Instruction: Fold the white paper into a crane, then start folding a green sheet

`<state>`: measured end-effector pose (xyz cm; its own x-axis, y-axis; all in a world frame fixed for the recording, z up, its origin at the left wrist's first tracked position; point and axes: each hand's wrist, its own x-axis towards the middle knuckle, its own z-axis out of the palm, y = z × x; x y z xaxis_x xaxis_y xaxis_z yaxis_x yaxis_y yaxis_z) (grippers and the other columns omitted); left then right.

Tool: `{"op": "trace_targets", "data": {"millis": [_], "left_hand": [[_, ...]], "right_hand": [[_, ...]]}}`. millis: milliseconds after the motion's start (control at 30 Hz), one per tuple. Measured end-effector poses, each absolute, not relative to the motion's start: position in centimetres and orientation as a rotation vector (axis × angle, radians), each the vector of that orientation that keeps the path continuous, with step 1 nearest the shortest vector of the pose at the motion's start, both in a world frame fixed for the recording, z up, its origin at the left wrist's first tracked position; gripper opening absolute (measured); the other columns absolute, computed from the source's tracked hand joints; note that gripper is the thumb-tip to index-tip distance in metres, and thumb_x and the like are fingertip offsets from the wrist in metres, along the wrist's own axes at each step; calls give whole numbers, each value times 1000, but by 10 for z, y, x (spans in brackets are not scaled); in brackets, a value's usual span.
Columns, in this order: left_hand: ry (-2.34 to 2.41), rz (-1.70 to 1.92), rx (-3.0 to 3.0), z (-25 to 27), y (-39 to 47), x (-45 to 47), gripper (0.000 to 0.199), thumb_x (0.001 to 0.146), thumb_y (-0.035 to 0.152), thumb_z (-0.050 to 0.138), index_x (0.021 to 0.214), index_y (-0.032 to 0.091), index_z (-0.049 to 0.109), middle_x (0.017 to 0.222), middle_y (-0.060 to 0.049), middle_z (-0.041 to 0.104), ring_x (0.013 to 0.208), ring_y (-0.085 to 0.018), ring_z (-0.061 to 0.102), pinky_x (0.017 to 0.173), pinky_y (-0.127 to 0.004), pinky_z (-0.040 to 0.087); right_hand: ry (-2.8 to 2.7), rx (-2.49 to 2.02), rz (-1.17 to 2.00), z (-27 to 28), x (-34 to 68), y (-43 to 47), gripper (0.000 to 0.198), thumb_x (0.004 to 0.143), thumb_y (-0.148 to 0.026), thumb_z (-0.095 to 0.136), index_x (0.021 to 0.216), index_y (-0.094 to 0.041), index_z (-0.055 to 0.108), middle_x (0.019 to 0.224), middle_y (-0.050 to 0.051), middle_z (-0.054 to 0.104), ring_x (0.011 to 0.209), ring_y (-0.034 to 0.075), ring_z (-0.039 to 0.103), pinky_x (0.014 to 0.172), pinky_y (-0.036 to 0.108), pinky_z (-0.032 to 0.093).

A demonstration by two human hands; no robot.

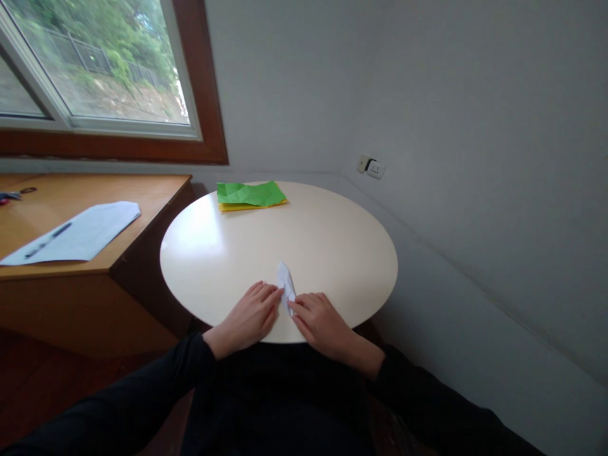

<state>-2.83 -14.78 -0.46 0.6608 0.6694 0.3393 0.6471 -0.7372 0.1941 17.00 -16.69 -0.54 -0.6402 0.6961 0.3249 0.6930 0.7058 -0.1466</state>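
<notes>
A small folded piece of white paper (284, 278) lies near the front edge of the round cream table (332, 240), its narrow pointed end facing away from me. My left hand (251, 313) rests at its left side, fingers closed against the fold. From the right, my right hand (323, 322) pinches the paper's lower edge with its fingertips. Part of the paper's near end is hidden by my fingers.
Green paper (251, 194) lies over yellow paper (232, 207) at the table's back. A wooden desk (161, 196) at left carries white sheets (95, 231), a pen (47, 240) and scissors (14, 195). A wall with a socket (375, 169) stands at right.
</notes>
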Motion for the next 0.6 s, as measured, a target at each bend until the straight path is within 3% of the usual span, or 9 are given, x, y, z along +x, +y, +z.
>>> {"op": "trace_targets", "data": {"millis": [133, 267, 467, 600], "left_hand": [[1165, 653, 2723, -5, -145, -25, 30, 89, 18, 37, 108, 14, 60, 98, -13, 61, 97, -23, 56, 89, -42, 48], [1179, 674, 2668, -6, -138, -24, 28, 87, 19, 40, 95, 14, 67, 105, -14, 61, 103, -24, 56, 90, -42, 48], [1023, 605, 2616, 0, -121, -30, 32, 87, 17, 38, 98, 13, 68, 108, -12, 66, 101, -20, 60, 91, -36, 49], [941, 528, 2604, 8, -111, -35, 31, 88, 17, 38, 94, 17, 68, 102, -7, 70, 96, -18, 63, 100, -41, 40]], "right_hand": [[-2573, -1030, 82, -1, 162, -167, 19, 88, -19, 47, 102, -16, 61, 94, 10, 63, 88, 21, 56, 79, 35, 42], [-2550, -924, 181, 0, 162, -148, 17, 87, -14, 48, 90, -18, 65, 88, 8, 65, 84, 19, 59, 77, 33, 42], [-2384, -1044, 339, -2, 179, -94, 28, 83, -16, 57, 111, -20, 62, 112, 10, 63, 107, 23, 56, 90, 40, 40], [-2493, -1012, 439, -7, 184, -82, 24, 84, -19, 58, 107, -24, 65, 114, 8, 63, 110, 22, 56, 96, 44, 33]]}}
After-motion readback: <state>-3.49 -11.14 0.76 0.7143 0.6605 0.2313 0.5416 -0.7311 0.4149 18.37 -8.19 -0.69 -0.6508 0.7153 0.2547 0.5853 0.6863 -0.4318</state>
